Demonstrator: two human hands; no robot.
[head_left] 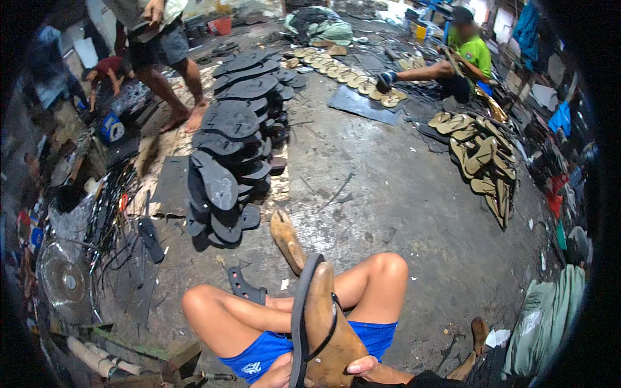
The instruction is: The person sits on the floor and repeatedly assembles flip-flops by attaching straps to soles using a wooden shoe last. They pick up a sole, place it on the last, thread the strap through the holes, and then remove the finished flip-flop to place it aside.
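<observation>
Above my lap, between my bent knees, a wooden shoe last (331, 346) stands toe up with a black flip-flop (299, 323) fitted against it. The flip-flop's thin dark strap crosses the face of the last. My left hand (278, 372) is closed at the heel end of the flip-flop's sole, its fingers partly hidden behind it. My right hand (367, 367) grips the lower right edge of the last, thumb on the wood. Another wooden last (287, 239) lies on the floor just beyond the flip-flop's tip.
Stacked black soles (229, 119) stand ahead left, with a barefoot person (171, 71) beside them. A pile of tan flip-flops (482, 155) lies right; a seated person (469, 55) is beyond. A dark clog (246, 286) is near my leg, a fan (65, 278) left, a pale green sack (546, 317) right.
</observation>
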